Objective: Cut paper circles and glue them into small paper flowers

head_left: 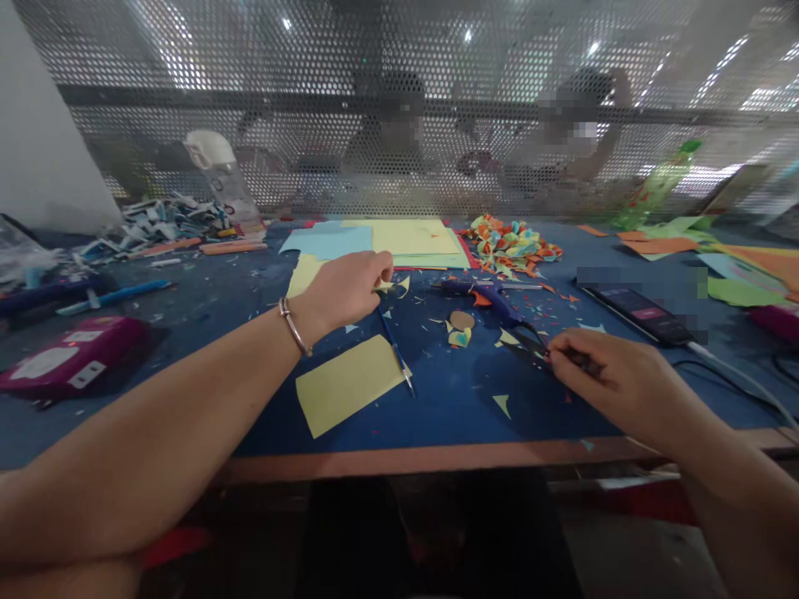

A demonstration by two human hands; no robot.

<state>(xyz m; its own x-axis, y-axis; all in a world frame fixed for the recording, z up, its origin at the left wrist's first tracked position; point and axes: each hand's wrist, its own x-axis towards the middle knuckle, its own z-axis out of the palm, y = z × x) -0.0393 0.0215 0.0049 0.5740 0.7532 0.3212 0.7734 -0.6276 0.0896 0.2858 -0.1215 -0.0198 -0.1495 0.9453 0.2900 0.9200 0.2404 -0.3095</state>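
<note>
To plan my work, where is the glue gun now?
In the head view, the glue gun lies right of centre, below the paper heap and left of the phone.

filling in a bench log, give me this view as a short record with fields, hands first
left hand: at pale yellow paper scrap, grip unclear
right hand: holding dark scissors
near edge: yellow sheet, blue pen-like tool across its right end
middle: blue glue gun
back: paper stack, multicoloured scrap pile
right side: phone, cable plugged in
</note>
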